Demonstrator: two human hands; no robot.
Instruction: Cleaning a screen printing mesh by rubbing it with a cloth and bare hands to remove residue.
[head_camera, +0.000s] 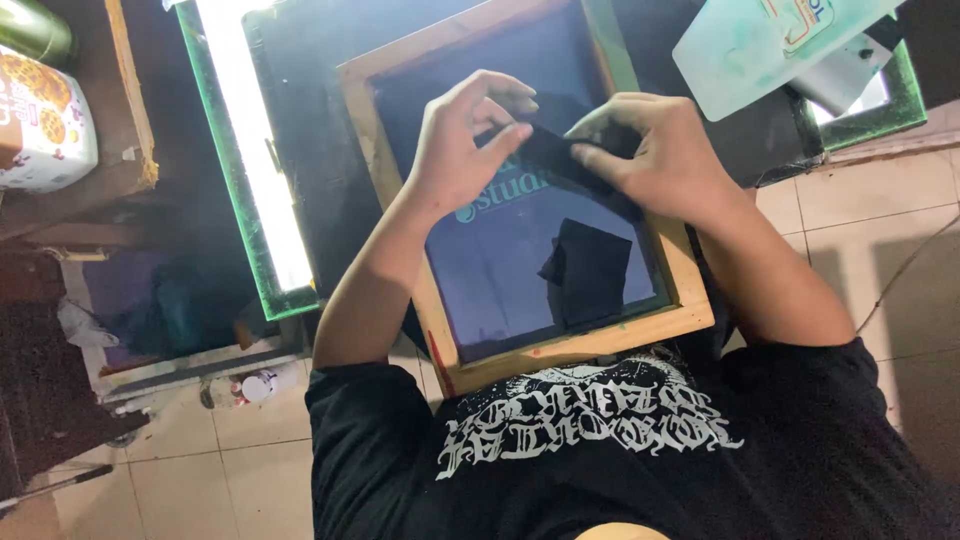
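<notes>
From the head view, the left hand (455, 150) and the right hand (665, 150) both pinch a strip of black tape (550, 152), its ends clamped between thumb and fingertips and the strip stretched between them. Just beneath the fingers lies a wooden-framed printing screen (395, 210) with dark blue mesh. A loose black patch (590, 270) sits on the mesh below the right fingers, toward the person's black shirt (600, 450).

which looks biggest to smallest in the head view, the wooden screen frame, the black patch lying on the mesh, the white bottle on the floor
1. wooden screen frame, by far the largest.
2. black patch lying on the mesh.
3. white bottle on the floor, smallest; it lies lower than the frame, farther from the camera, so its real size is less sure.
</notes>
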